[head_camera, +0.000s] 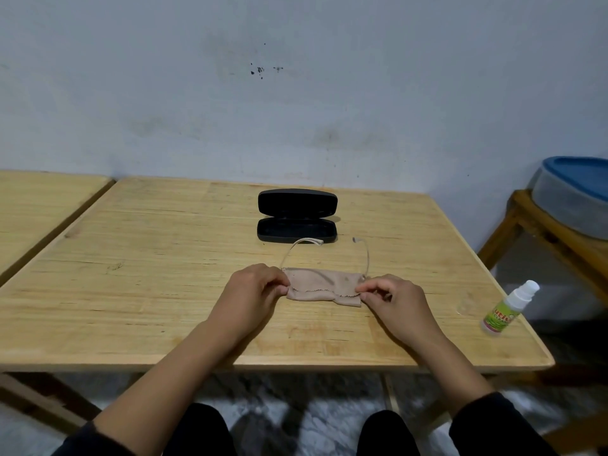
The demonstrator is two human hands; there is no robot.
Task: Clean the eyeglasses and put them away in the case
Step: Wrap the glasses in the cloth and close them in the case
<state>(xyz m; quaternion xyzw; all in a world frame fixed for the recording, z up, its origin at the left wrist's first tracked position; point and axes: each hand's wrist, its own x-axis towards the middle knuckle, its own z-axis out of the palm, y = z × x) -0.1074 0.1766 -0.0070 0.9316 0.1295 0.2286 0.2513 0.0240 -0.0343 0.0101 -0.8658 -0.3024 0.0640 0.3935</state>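
Note:
A beige cleaning cloth point(324, 287) lies folded over the front of the eyeglasses point(366, 258), hiding the lenses. Only the two thin temple arms show, reaching back toward the case. My left hand point(253, 292) pinches the cloth's left end and my right hand point(393, 299) pinches its right end, both resting on the wooden table point(148, 274). The black eyeglass case point(297, 214) stands open just behind the glasses, lid raised, with nothing visible inside.
A small cleaner spray bottle point(508, 309) with a white cap stands near the table's right edge. A second wooden table point(36, 205) adjoins on the left. To the right, a wooden stool point(539, 225) carries a grey and blue item point(575, 189).

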